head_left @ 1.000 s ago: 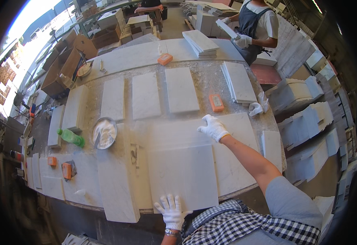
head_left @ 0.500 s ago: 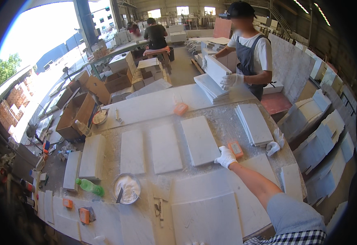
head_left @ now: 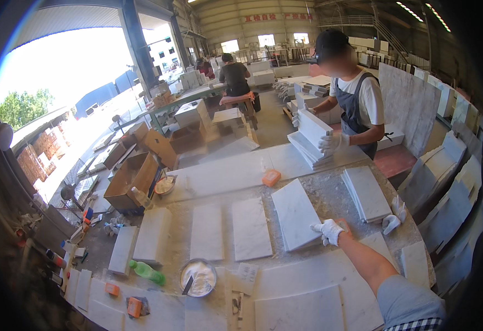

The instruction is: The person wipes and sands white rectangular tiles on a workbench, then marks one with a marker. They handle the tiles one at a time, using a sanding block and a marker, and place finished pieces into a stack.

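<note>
My right hand (head_left: 328, 231), in a white glove, is closed on the right edge, near the front corner, of a white marble tile (head_left: 295, 212). This tile lies at a slant on top of another one, whose edge shows under its front. Just behind the hand is an orange block (head_left: 343, 224), partly hidden by it. To the left, two more tiles, a veined one (head_left: 252, 229) and a plainer one (head_left: 207, 233), lie flat in a row. My left hand is out of view.
A tile stack (head_left: 365, 193) stands right, beside crumpled white gloves (head_left: 391, 222). Nearer are a bowl of white paste (head_left: 200, 276), a green bottle (head_left: 146, 272) and orange blocks (head_left: 135, 307). Across the table a gloved co-worker (head_left: 357, 110) handles slabs (head_left: 312, 135).
The view has tilted up and turned left. My right hand has gone from beside the tile's corner to gripping its edge, and the tile now sits askew. The co-worker's slab leans lower.
</note>
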{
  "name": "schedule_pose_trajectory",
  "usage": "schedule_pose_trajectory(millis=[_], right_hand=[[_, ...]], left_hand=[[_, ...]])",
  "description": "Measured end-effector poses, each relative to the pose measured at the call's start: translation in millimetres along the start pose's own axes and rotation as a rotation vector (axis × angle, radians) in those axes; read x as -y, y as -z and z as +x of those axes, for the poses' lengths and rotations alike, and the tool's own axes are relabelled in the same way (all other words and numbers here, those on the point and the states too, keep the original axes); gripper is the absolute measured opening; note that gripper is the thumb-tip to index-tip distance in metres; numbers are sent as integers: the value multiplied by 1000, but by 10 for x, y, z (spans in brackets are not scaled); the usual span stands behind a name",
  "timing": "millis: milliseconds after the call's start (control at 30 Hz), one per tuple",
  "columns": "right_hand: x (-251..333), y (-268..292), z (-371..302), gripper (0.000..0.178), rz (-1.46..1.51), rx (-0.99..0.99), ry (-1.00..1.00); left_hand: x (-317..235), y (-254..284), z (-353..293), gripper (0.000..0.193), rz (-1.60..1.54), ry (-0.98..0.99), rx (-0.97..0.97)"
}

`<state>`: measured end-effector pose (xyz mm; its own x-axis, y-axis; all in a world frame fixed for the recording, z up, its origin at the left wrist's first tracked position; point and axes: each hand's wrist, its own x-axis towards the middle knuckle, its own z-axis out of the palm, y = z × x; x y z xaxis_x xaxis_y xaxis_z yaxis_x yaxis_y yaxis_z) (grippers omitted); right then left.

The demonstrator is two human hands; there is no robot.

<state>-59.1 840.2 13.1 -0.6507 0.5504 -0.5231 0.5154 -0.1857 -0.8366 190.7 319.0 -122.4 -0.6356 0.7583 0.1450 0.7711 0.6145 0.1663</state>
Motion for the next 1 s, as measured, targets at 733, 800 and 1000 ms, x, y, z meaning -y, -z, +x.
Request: schedule_pose_trajectory(millis=[733,800,1000], right_hand=[[-1414,1385,-3017,56,394,4,214],[-1766,1528,-3200,44,339,-44,68],[-2498,1622,-3465,37,247,-24,-32]], left_hand=[[-90,694,280,118,-97,78,199],[-95,742,300,118,-82,77,200],[-124,802,333,119,-77,60,124]])
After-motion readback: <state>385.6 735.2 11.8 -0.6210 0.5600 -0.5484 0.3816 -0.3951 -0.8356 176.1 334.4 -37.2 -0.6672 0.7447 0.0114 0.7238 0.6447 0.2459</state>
